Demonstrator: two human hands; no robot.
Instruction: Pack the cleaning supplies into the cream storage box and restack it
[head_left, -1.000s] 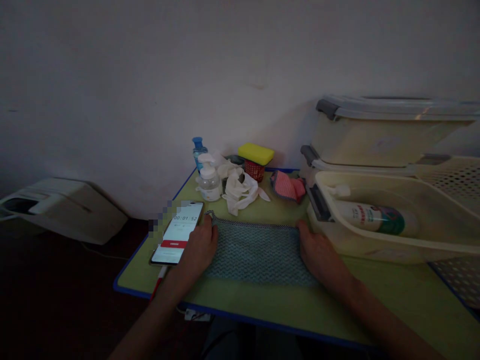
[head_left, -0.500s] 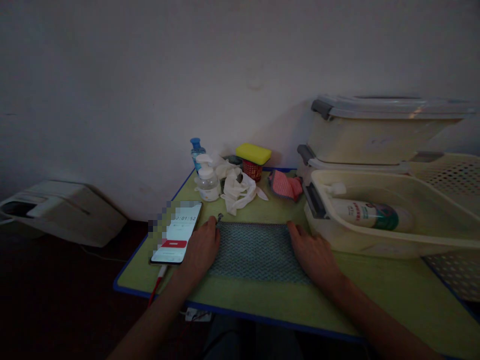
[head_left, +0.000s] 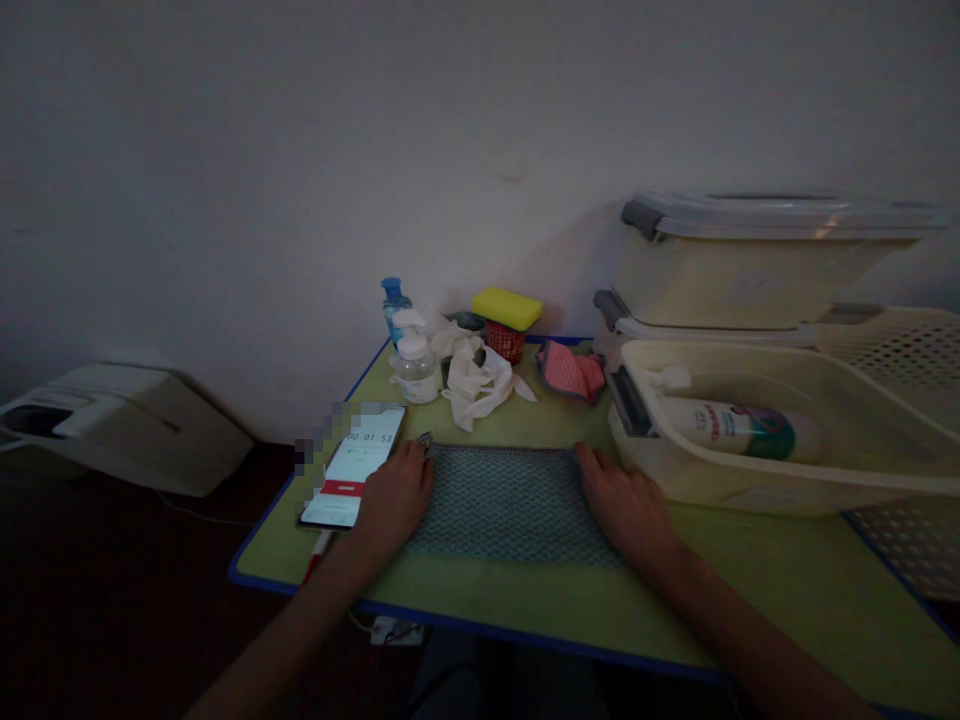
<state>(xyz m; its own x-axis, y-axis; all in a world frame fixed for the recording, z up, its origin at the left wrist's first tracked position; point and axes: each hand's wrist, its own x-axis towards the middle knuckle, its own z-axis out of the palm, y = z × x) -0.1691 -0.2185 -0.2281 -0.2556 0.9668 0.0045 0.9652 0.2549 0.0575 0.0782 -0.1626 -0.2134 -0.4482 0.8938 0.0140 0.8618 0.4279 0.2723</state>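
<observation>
Left hand [head_left: 394,495] shifted outward, teal cloth [head_left: 510,505] outspread, tabletop [head_left: 517,602] showing in front

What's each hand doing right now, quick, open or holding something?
Left hand: touching the left end of the blue-green cloth; can't tell if gripping.
Right hand: touching its right end; can't tell if gripping.

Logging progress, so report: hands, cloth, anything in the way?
Left hand on cloth, left end; right hand, right end. Cloth mostly flat on table. Phone close beside left hand, possible snag.
</observation>
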